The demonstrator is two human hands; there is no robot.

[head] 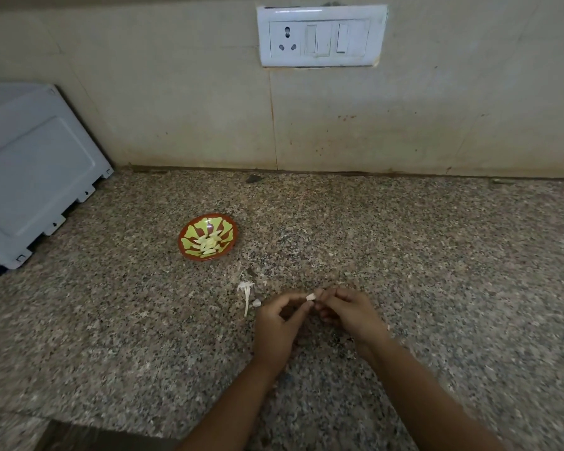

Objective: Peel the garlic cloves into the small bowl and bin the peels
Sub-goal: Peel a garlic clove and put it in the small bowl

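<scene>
A small red bowl [228,230] with a green pattern sits on the speckled granite counter and holds several peeled garlic cloves [209,244]. Nearer to me, both hands meet over the counter. My left hand [279,327] and my right hand [349,312] pinch one pale garlic clove [310,297] between their fingertips. A white strip of peel [245,296] and a small loose piece [256,303] lie on the counter just left of my left hand.
A grey appliance [30,177] stands at the far left against the wall. A white socket and switch plate [321,35] is on the tiled wall above. The counter's front edge [79,424] runs along the lower left.
</scene>
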